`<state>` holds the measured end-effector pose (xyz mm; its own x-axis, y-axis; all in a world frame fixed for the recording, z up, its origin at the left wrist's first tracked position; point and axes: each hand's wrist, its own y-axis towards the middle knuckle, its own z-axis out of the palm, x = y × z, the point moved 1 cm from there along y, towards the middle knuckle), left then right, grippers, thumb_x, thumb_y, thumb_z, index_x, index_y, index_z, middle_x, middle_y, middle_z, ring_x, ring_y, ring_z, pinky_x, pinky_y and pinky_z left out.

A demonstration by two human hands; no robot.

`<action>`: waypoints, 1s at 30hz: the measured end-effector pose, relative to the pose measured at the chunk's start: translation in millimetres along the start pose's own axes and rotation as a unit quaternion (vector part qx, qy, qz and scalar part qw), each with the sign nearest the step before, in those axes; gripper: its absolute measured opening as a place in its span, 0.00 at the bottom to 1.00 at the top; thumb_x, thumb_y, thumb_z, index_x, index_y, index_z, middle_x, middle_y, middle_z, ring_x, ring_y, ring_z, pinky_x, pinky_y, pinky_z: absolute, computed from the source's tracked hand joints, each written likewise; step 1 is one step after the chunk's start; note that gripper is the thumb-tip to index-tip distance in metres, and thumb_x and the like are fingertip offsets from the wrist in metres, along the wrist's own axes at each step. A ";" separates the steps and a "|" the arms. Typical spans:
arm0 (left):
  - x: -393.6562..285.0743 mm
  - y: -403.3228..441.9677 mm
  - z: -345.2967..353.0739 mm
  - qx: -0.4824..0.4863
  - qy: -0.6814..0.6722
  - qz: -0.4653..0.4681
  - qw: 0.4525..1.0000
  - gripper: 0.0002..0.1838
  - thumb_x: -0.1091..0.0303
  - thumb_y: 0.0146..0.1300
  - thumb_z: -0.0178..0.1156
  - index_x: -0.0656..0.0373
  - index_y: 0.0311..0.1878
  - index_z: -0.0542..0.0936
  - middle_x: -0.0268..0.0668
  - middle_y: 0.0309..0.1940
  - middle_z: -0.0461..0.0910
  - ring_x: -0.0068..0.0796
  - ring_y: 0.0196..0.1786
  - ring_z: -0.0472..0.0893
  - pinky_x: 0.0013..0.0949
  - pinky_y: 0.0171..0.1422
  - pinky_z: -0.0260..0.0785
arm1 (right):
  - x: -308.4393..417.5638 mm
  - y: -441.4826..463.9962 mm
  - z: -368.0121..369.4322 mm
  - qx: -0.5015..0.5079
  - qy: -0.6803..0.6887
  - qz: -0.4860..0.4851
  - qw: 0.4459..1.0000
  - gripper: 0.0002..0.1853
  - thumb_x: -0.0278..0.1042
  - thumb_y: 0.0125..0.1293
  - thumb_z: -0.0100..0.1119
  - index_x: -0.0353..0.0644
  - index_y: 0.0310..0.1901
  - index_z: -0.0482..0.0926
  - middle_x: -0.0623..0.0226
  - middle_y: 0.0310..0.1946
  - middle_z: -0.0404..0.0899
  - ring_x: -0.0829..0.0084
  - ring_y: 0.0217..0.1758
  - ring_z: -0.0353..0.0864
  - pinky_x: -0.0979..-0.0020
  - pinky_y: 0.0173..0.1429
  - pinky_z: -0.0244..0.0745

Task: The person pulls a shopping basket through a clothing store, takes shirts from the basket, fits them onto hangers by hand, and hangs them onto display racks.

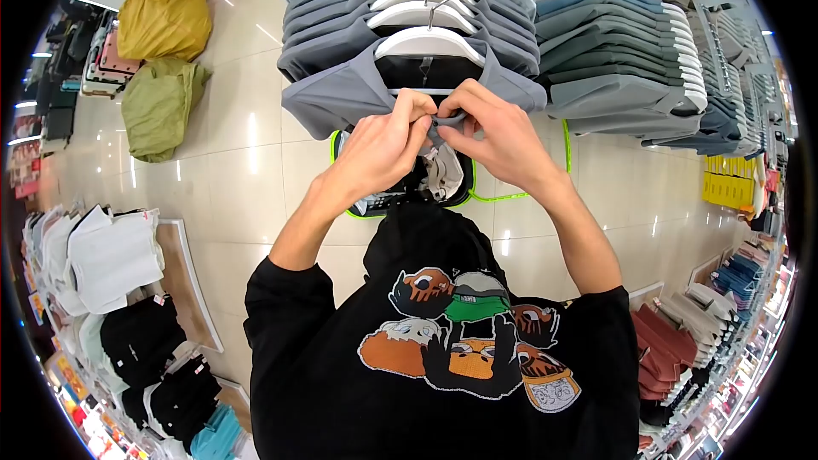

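Observation:
A grey garment (336,95) hangs on a white hanger (430,44) at the front of a row of similar grey garments. My left hand (383,140) and my right hand (496,132) meet at its front opening, just below the hanger. The fingers of both hands are bent and pinched on the grey fabric near the collar. The small detail between the fingertips is too hidden to make out. Under my hands, a dark open container with a bright green edge (471,192) holds crumpled light cloth (444,172).
More garments on white hangers (609,47) hang at the right. A yellow bag (164,13) and a green bag (162,108) lie on the tiled floor at the upper left. White shirts (113,257) are at the left, yellow boxes (728,181) at the far right.

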<state>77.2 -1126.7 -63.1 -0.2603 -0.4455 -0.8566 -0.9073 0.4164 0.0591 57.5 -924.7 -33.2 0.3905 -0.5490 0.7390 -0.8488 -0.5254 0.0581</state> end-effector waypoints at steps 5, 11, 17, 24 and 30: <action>-4.9 -4.6 -2.9 -0.009 0.025 0.009 1.000 0.09 0.73 0.77 0.51 0.63 0.55 0.65 0.52 0.43 0.85 0.56 0.47 0.85 0.42 0.47 0.76 | -0.8 1.7 3.0 0.013 0.000 0.000 1.000 0.12 0.35 0.62 0.65 0.40 0.43 0.77 0.65 0.40 0.74 0.65 0.32 0.79 0.63 0.39 0.73; -0.4 -6.1 -8.0 0.009 -0.006 0.009 1.000 0.08 0.72 0.78 0.51 0.62 0.55 0.67 0.50 0.44 0.85 0.55 0.49 0.84 0.43 0.52 0.75 | -2.4 3.7 6.3 0.019 0.031 -0.025 0.999 0.11 0.33 0.63 0.64 0.39 0.44 0.77 0.64 0.40 0.74 0.64 0.33 0.80 0.64 0.41 0.74; 4.3 -9.7 -16.0 0.030 -0.047 0.019 0.998 0.08 0.71 0.77 0.53 0.61 0.54 0.69 0.45 0.46 0.83 0.49 0.49 0.84 0.40 0.53 0.74 | -3.1 6.3 5.5 0.047 0.050 -0.053 0.996 0.10 0.33 0.66 0.64 0.38 0.45 0.78 0.65 0.40 0.75 0.62 0.36 0.81 0.64 0.43 0.75; 4.2 -9.7 -20.6 0.048 -0.045 -0.004 0.998 0.09 0.69 0.76 0.56 0.62 0.54 0.72 0.44 0.47 0.83 0.45 0.49 0.85 0.40 0.55 0.74 | -3.7 8.5 2.8 0.067 0.027 -0.061 0.996 0.10 0.34 0.68 0.63 0.37 0.44 0.79 0.63 0.40 0.75 0.59 0.35 0.80 0.61 0.41 0.74; 9.5 -8.6 -19.1 0.018 0.054 0.070 0.996 0.12 0.68 0.72 0.61 0.60 0.54 0.74 0.47 0.42 0.84 0.48 0.45 0.86 0.40 0.48 0.75 | -0.3 9.0 -1.2 0.072 -0.001 -0.042 0.997 0.10 0.35 0.69 0.62 0.37 0.44 0.78 0.61 0.40 0.75 0.56 0.35 0.80 0.59 0.41 0.73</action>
<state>76.2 -1149.6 -62.0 -0.4193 -0.4630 -0.7809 -0.8475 0.5081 0.1538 49.3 -928.5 -32.1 0.4582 -0.5008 0.7343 -0.7534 -0.6572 0.0219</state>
